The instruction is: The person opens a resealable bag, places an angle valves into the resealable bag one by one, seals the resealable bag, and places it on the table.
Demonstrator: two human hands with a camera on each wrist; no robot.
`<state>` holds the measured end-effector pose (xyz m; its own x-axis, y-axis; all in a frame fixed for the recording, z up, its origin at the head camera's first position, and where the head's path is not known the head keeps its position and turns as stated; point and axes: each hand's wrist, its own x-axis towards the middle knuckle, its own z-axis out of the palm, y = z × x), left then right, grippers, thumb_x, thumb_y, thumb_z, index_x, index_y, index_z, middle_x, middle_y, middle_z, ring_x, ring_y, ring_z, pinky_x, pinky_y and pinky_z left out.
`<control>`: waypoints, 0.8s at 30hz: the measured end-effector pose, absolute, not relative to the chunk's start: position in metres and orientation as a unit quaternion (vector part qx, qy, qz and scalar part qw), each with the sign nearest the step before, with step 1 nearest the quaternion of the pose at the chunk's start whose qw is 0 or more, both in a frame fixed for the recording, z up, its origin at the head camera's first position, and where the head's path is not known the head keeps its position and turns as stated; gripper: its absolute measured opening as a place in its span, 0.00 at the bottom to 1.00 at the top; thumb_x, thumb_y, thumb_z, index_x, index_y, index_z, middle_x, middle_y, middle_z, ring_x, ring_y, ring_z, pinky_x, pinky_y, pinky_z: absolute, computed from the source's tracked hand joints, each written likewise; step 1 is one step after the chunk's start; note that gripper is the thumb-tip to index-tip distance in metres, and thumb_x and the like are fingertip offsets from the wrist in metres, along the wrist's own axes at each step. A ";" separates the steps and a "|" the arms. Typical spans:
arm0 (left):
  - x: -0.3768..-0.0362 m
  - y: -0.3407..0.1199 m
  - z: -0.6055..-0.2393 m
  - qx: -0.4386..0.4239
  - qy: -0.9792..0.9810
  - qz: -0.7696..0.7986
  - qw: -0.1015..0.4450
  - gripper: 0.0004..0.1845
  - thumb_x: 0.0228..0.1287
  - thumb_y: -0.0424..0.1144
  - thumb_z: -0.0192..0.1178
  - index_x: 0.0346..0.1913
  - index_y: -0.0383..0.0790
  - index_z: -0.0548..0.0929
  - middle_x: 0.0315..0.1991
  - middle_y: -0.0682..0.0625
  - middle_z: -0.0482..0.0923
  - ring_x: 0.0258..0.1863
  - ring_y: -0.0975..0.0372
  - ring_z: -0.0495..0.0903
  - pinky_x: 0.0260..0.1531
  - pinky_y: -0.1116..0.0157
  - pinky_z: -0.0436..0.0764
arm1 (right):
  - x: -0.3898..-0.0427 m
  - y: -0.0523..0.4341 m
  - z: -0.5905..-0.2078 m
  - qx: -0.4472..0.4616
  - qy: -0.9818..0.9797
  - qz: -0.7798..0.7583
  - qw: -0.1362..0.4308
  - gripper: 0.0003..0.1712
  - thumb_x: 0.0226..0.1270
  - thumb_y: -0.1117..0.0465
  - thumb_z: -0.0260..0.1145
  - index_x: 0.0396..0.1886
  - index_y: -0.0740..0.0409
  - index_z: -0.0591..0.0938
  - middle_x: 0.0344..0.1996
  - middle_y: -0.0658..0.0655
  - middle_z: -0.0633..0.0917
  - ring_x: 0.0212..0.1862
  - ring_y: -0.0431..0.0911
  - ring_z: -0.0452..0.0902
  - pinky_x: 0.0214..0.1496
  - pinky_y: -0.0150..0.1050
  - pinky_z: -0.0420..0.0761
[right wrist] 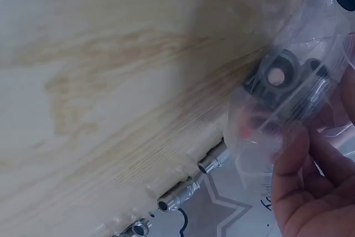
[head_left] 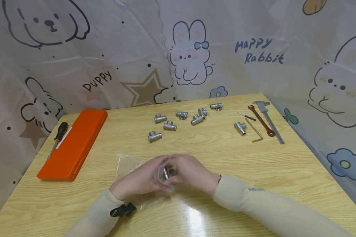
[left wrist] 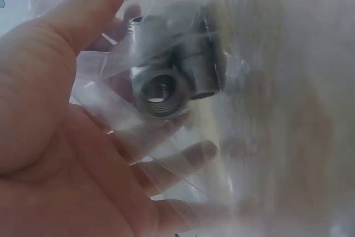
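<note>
Near the front middle of the table, both hands are at a clear plastic bag [head_left: 127, 162]. My left hand [head_left: 142, 176] holds the bag from the left, its thumb over the plastic edge and its fingers behind. From the right, my right hand [head_left: 192, 171] grips the bag's mouth between thumb and fingers. Metal pipe tees [left wrist: 161, 95] lie inside the bag, one with its threaded opening facing the left wrist camera. Through the plastic, the right wrist view also shows a tee [right wrist: 280, 76] close to the fingertips.
Several loose pipe tees [head_left: 170, 125] stand at the back middle. A single tee [head_left: 240, 128] lies at right beside a hex key [head_left: 254, 131], small screwdriver [head_left: 249, 117], wrench [head_left: 262, 122] and caliper [head_left: 271, 121]. At left are an orange case [head_left: 77, 141] and a larger screwdriver [head_left: 60, 131].
</note>
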<state>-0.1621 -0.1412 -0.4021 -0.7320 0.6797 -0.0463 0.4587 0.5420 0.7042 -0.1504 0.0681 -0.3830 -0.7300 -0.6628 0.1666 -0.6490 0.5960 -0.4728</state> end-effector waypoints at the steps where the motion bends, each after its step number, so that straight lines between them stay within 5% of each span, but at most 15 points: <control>1: -0.162 -0.141 -0.402 0.331 0.862 0.349 0.159 0.56 0.43 0.55 0.79 0.75 0.47 0.61 0.68 0.52 0.68 0.65 0.61 0.68 0.66 0.56 0.67 | -0.150 0.068 -0.383 -0.368 0.893 -0.260 0.015 0.32 0.48 0.47 0.79 0.52 0.58 0.85 0.45 0.53 0.86 0.44 0.43 0.82 0.50 0.32 0.80; 8: -0.162 -0.139 -0.399 0.319 0.875 0.326 0.161 0.57 0.44 0.56 0.77 0.76 0.41 0.60 0.71 0.45 0.65 0.68 0.53 0.66 0.67 0.51 0.65 | -0.152 0.098 -0.368 -0.347 0.903 -0.253 0.026 0.29 0.51 0.52 0.79 0.53 0.60 0.85 0.41 0.54 0.86 0.38 0.45 0.82 0.39 0.32 0.81; 18: -0.161 -0.137 -0.397 0.290 0.883 0.323 0.177 0.56 0.46 0.53 0.78 0.76 0.40 0.59 0.73 0.44 0.62 0.71 0.51 0.61 0.69 0.50 0.61 | -0.215 0.225 -0.352 -0.268 0.958 -0.106 -0.002 0.30 0.56 0.64 0.77 0.60 0.65 0.80 0.53 0.64 0.82 0.53 0.59 0.78 0.56 0.54 0.78; 24: -0.160 -0.138 -0.399 0.285 0.885 0.321 0.181 0.56 0.47 0.54 0.77 0.76 0.41 0.58 0.73 0.44 0.61 0.71 0.51 0.61 0.69 0.50 0.61 | -0.255 0.270 -0.352 -0.302 0.950 0.075 0.017 0.36 0.53 0.60 0.79 0.61 0.66 0.78 0.55 0.64 0.80 0.55 0.61 0.73 0.55 0.57 0.76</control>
<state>-0.1597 -0.1376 -0.3992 -0.7717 0.6209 -0.1376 0.3882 0.6314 0.6713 -0.2552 0.2698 -0.3524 -0.8170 -0.5715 -0.0770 -0.5765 0.8064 0.1316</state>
